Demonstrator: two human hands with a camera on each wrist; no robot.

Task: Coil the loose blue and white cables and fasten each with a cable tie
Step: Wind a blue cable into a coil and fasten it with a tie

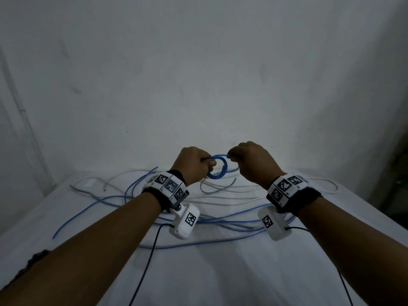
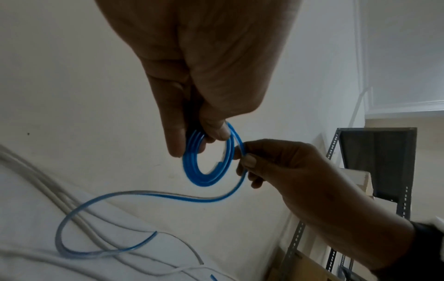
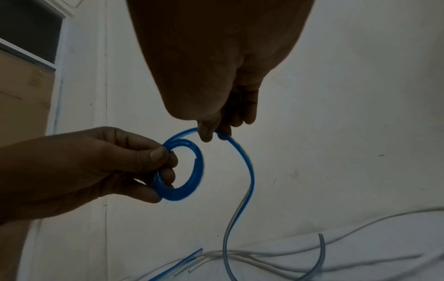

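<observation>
Left hand (image 1: 192, 164) holds a small blue coil (image 1: 217, 167) in the air above the table (image 1: 220, 272), thumb and fingers pinched on its left rim. Right hand (image 1: 254, 163) pinches the cable's free run just right of the coil. Loose blue and white cables (image 1: 220, 202) lie tangled on the table below.

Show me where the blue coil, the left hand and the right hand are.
blue coil (image 2: 204, 180): left wrist view, lower arc of the loops.
left hand (image 1: 191, 165): head view, back of the hand.
right hand (image 1: 254, 164): head view, back of the hand.
</observation>
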